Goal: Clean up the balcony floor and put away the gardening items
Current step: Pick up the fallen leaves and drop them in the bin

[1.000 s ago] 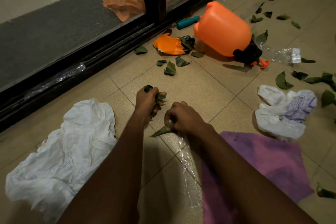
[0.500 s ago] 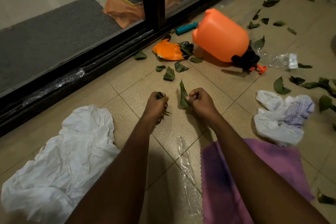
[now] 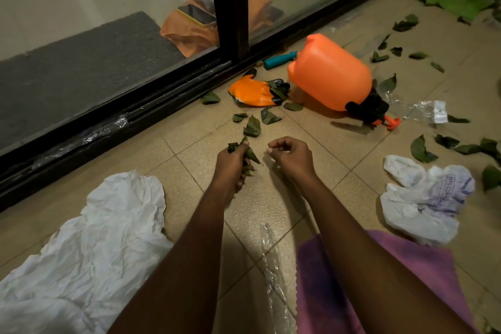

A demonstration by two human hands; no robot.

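Observation:
My left hand (image 3: pixel 233 164) grips a bunch of green leaves (image 3: pixel 251 157) just above the tiled floor. Beside it to the right, my right hand (image 3: pixel 291 156) has its fingers curled and holds nothing. More loose leaves (image 3: pixel 252 126) lie just beyond my hands, and several others (image 3: pixel 421 148) are scattered on the right. An orange pump sprayer (image 3: pixel 330 73) lies on its side further back. An orange glove (image 3: pixel 252 92) and a teal-handled tool (image 3: pixel 279 59) lie next to it by the door.
A crumpled white bag (image 3: pixel 95 238) lies at my left and a printed white bag (image 3: pixel 425 198) at my right. A purple cloth (image 3: pixel 406 279) and a clear wrapper (image 3: pixel 273 266) are under my arms. The black sliding-door track (image 3: pixel 135 114) borders the left. A green mat (image 3: pixel 452 1) lies far right.
My right hand lifted a leaf off the floor and passed it into the bunch in my left hand. It has now let go and drawn slightly away.

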